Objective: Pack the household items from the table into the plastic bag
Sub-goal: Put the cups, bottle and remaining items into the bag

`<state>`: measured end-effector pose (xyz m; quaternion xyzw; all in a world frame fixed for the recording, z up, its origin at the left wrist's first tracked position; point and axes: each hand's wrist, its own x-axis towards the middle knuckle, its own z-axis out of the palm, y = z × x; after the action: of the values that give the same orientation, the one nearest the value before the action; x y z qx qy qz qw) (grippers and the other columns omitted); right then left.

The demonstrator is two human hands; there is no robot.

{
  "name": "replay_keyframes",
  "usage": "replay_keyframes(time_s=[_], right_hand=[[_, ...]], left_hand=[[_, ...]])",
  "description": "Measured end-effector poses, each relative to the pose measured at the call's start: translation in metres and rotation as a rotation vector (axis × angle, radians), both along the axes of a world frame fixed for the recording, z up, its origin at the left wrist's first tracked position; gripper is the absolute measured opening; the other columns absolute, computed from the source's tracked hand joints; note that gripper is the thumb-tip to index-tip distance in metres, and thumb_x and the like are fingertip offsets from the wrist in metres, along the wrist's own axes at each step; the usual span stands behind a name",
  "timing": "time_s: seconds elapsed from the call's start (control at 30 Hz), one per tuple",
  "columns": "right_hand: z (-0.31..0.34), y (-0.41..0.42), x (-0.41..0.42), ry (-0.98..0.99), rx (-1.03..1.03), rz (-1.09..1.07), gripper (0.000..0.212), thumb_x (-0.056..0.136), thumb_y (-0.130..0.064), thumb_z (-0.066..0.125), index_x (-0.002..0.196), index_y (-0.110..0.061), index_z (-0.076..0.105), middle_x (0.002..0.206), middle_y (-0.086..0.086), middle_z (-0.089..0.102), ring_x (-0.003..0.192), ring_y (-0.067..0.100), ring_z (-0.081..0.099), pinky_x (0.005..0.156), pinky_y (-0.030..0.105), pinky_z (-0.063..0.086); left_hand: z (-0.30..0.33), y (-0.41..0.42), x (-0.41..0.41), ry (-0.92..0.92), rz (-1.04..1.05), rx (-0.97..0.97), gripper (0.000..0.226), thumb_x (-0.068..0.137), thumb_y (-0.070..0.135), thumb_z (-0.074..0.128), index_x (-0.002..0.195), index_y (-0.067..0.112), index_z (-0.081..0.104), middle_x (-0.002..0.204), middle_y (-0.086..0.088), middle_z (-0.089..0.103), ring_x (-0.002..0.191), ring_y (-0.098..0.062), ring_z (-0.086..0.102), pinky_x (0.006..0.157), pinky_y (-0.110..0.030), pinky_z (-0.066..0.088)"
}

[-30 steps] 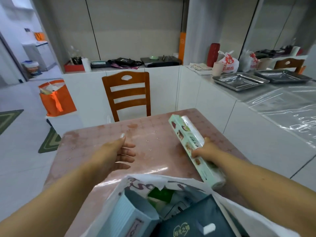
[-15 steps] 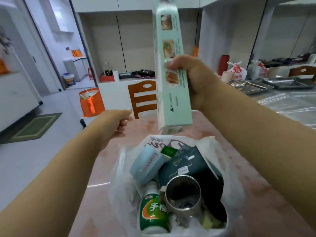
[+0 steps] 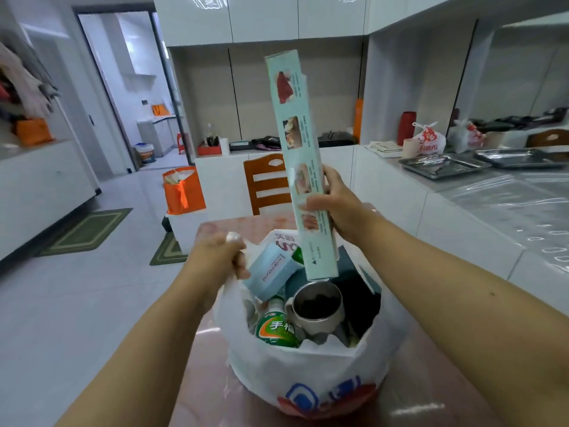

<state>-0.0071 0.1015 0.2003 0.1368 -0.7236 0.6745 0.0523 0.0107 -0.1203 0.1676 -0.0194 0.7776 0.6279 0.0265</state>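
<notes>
table [image 3: 431, 380] | bag [image 3: 308, 374] rim: left hand [image 3: 215, 260] | long box [image 3: 300, 167]: right hand [image 3: 338, 204]

A single wide-angle view from the wearer's head looks forward and down across the table [image 3: 431, 389], close enough that both forearms enter from the lower corners and the plastic bag [image 3: 308, 374] fills the lower centre. Its upper half reaches the far cabinets [image 3: 264, 16], with a doorway [image 3: 123, 87] at upper left and a counter [image 3: 492, 192] at right, edges bowed by the lens
</notes>
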Motion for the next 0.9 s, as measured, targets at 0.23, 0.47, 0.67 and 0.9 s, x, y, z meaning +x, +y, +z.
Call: replay_keyframes(time_s=[0.23, 0.47, 0.67, 0.9], right_hand=[[-0.020, 0.021, 0.015, -0.115, 0.511, 0.112, 0.099, 0.054, -0.024, 0.076, 0.136, -0.044, 0.023, 0.118, -0.003, 0.056, 0.104, 0.021, 0.063, 0.082, 0.044, 0.056], [-0.023, 0.029, 0.021, -0.214, 1.000, 0.221, 0.098, 0.052, -0.026, 0.076, 0.132, -0.054, 0.028, 0.115, -0.010, 0.058, 0.097, 0.013, 0.063, 0.080, 0.038, 0.056], [-0.018, 0.027, 0.019, -0.224, 1.274, 0.208, 0.105, 0.048, -0.032, 0.076, 0.130, -0.063, 0.018, 0.113, -0.012, 0.053, 0.097, 0.013, 0.056, 0.080, 0.041, 0.054], [-0.004, 0.004, 0.021, -0.208, 1.453, 0.169, 0.101, 0.062, -0.041, 0.079, 0.144, -0.044, 0.021, 0.134, -0.004, 0.048, 0.112, 0.022, 0.050, 0.093, 0.044, 0.047]], left_hand=[[0.012, -0.023, -0.020, -0.333, -0.028, 0.731, 0.026, 0.098, 0.026, 0.039, 0.090, 0.007, 0.054, 0.034, 0.007, 0.028, 0.024, -0.005, 0.021, 0.025, -0.013, 0.017], [0.007, -0.051, -0.028, -0.417, 0.073, 0.956, 0.039, 0.094, 0.034, 0.045, 0.076, 0.001, 0.055, 0.035, 0.006, 0.031, 0.024, -0.005, 0.022, 0.028, -0.014, 0.015], [0.015, -0.038, -0.036, -0.395, 0.082, 0.668, 0.028, 0.091, 0.032, 0.051, 0.094, 0.005, 0.056, 0.038, 0.005, 0.034, 0.026, -0.004, 0.024, 0.026, -0.012, 0.020], [0.024, -0.004, -0.036, -0.312, 0.089, 0.447, 0.026, 0.088, 0.026, 0.059, 0.105, 0.009, 0.051, 0.048, 0.001, 0.042, 0.025, -0.005, 0.028, 0.028, -0.009, 0.025]])
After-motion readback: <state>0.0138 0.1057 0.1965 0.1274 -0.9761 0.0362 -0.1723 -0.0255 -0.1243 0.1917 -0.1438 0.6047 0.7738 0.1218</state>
